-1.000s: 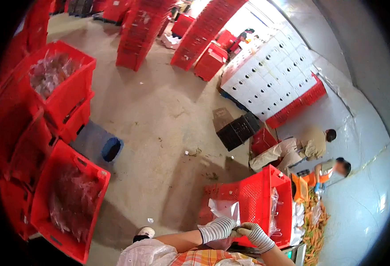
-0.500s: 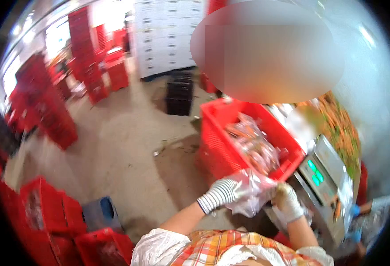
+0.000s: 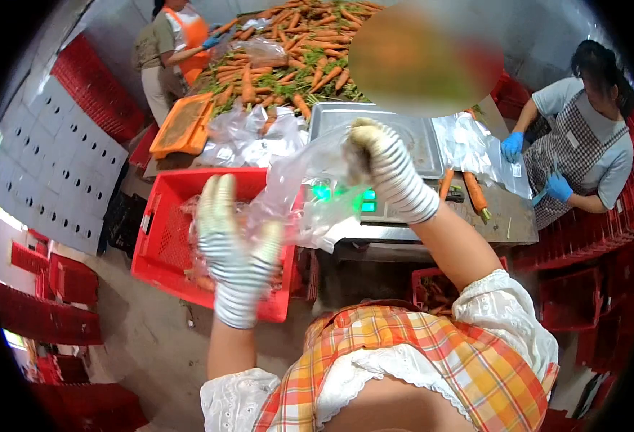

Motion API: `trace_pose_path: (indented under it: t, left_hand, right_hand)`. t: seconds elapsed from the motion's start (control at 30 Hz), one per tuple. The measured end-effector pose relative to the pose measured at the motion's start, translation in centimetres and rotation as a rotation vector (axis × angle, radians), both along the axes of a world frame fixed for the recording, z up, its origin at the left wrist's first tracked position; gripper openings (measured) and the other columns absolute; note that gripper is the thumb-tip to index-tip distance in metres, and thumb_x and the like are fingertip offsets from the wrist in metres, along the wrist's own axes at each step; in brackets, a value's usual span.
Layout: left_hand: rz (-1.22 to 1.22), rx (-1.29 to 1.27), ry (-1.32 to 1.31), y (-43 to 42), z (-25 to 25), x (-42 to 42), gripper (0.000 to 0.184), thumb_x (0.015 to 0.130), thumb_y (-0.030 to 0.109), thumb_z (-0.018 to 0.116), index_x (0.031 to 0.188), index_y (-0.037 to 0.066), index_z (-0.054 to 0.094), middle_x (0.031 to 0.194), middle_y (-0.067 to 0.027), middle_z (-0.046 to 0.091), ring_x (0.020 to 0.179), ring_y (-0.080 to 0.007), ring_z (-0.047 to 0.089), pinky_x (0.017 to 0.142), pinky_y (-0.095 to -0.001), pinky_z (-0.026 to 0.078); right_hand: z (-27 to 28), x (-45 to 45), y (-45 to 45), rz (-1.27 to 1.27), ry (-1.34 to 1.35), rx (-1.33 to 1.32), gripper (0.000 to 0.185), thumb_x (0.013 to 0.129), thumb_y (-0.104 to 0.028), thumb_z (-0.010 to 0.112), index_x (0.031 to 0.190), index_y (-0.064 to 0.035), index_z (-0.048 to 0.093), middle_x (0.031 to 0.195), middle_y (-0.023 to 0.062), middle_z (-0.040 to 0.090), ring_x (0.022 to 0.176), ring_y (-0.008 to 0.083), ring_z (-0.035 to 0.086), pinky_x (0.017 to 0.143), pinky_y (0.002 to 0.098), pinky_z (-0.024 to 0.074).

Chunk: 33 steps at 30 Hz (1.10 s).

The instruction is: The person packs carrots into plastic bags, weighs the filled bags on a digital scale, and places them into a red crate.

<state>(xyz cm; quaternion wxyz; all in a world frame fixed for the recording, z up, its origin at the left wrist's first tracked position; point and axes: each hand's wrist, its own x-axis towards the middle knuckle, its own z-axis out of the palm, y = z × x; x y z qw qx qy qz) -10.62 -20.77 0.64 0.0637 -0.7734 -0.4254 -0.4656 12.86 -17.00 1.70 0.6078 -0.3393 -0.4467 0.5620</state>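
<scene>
My right hand (image 3: 387, 165), in a striped glove, pinches the top of a clear plastic bag (image 3: 310, 191) over the scale. My left hand (image 3: 232, 248), gloved the same way, is open with its fingers spread, beside the bag's left side and over the red crate (image 3: 164, 241). Bagged carrots lie in the crate, partly hidden by my left hand. Behind the bag is the metal scale (image 3: 418, 137), whose green display shows through the plastic. Two loose carrots (image 3: 475, 193) lie on the table right of the display.
A heap of carrots (image 3: 324, 43) covers the table's far part. An orange basket (image 3: 181, 126) and plastic bags (image 3: 256, 137) stand before it. One person in an orange apron (image 3: 196, 43) works at the far left, another in a checked apron (image 3: 573, 144) at the right. White boxes (image 3: 50, 158) are stacked left.
The view has swung right, from the floor and crates to the carrot table. My left hand has let go of the bag and opened; my right hand has lifted the bag up over the scale.
</scene>
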Motion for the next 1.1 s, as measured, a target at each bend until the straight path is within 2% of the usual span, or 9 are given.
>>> trace_pose_path:
  t: [0.13, 0.3, 0.43, 0.5, 0.57, 0.7, 0.8, 0.93, 1.1]
  left_hand:
    - [-0.009, -0.077, 0.271, 6.0, -0.2, 5.4, 0.054, 0.071, 0.010, 0.061, 0.123, 0.004, 0.047, 0.114, -0.0210, 0.053, 0.097, -0.0356, 0.055, 0.087, -0.0389, 0.044]
    - [-0.436, -0.942, -0.757, 15.5, -6.2, 1.5, 0.035, 0.083, -0.004, 0.039, 0.115, -0.003, 0.051, 0.101, -0.0114, 0.061, 0.088, -0.0168, 0.059, 0.074, -0.0257, 0.049]
    - [-0.781, -1.117, -0.963, 18.0, -5.7, 4.2, 0.034, 0.084, 0.003, 0.042, 0.116, -0.002, 0.053, 0.104, -0.0113, 0.061, 0.090, -0.0156, 0.059, 0.080, -0.0256, 0.049]
    - [-0.633, -1.030, -0.458, 18.4, -2.9, 3.1, 0.037, 0.081, 0.001, 0.043, 0.117, -0.001, 0.052, 0.108, -0.0120, 0.060, 0.097, -0.0171, 0.058, 0.085, -0.0274, 0.047]
    - [-0.362, -0.322, 0.040, 21.9, -4.1, -0.2, 0.043, 0.071, -0.003, 0.044, 0.114, 0.000, 0.054, 0.109, -0.0145, 0.059, 0.097, -0.0244, 0.058, 0.087, -0.0354, 0.045]
    - [0.030, -0.444, 0.395, 24.5, -3.1, -1.7, 0.043, 0.071, -0.003, 0.046, 0.113, 0.000, 0.054, 0.103, -0.0130, 0.061, 0.092, -0.0243, 0.060, 0.086, -0.0359, 0.047]
    - [-0.542, -0.881, -0.722, 24.0, -1.7, -1.2, 0.040, 0.077, 0.004, 0.045, 0.116, -0.001, 0.053, 0.078, -0.0073, 0.059, 0.064, -0.0186, 0.057, 0.067, -0.0381, 0.050]
    - [-1.243, -1.201, -1.443, 28.6, -5.8, -1.1, 0.038, 0.086, 0.019, 0.044, 0.118, 0.000, 0.050, 0.059, -0.0056, 0.054, 0.059, -0.0135, 0.054, 0.068, -0.0319, 0.051]
    - [-0.339, -1.167, -0.730, 42.2, -14.5, 1.1, 0.046, 0.083, 0.029, 0.058, 0.119, 0.001, 0.051, 0.109, -0.0114, 0.058, 0.094, -0.0219, 0.058, 0.080, -0.0333, 0.048]
  right_hand:
    - [0.9, -0.5, 0.8, 0.060, -0.292, 0.027, 0.019, 0.082, -0.017, 0.050, 0.082, 0.0006, 0.055, 0.063, 0.0026, 0.053, 0.056, 0.0103, 0.048, 0.051, 0.0246, 0.0414]
    - [3.1, 4.9, 4.9, -0.779, -0.895, 0.713, 0.019, 0.078, -0.010, 0.055, 0.096, -0.0017, 0.054, 0.089, 0.0125, 0.056, 0.080, 0.0195, 0.055, 0.072, 0.0304, 0.0453]
    - [0.0, 0.9, 7.4, -0.029, -0.814, 0.212, 0.022, 0.079, -0.014, 0.054, 0.097, -0.0013, 0.056, 0.095, 0.0164, 0.057, 0.091, 0.0262, 0.056, 0.081, 0.0339, 0.0451]
    - [-3.8, 2.0, 12.0, 0.306, -1.352, -0.148, 0.043, 0.077, -0.025, 0.059, 0.109, 0.0033, 0.054, 0.106, 0.0242, 0.055, 0.091, 0.0360, 0.057, 0.083, 0.0355, 0.0454]
    - [-3.5, 6.8, 14.6, 0.010, -1.762, -0.028, 0.081, 0.072, -0.038, 0.066, 0.135, -0.0022, 0.030, 0.123, 0.0263, 0.046, 0.104, 0.0390, 0.052, 0.088, 0.0371, 0.0445]
    - [-1.9, 5.5, 16.4, 0.356, -2.059, -0.375, 0.105, 0.071, -0.049, 0.065, 0.142, -0.0049, 0.003, 0.138, 0.0278, 0.029, 0.114, 0.0399, 0.047, 0.094, 0.0349, 0.0414]
    - [-3.7, 6.5, 18.6, 0.480, -1.971, -0.330, 0.099, 0.072, -0.050, 0.064, 0.142, -0.0062, 0.008, 0.131, 0.0259, 0.040, 0.104, 0.0388, 0.054, 0.088, 0.0373, 0.0454]
    - [-0.3, 6.1, 19.2, 0.692, -1.789, -0.261, 0.056, 0.083, -0.032, 0.051, 0.128, -0.0012, 0.040, 0.111, 0.0259, 0.054, 0.098, 0.0386, 0.054, 0.086, 0.0391, 0.0437]
    - [-0.8, 8.7, 19.1, 0.523, -1.683, -0.220, 0.074, 0.080, -0.044, 0.053, 0.133, 0.0020, 0.029, 0.096, 0.0232, 0.061, 0.083, 0.0403, 0.059, 0.072, 0.0423, 0.0473]
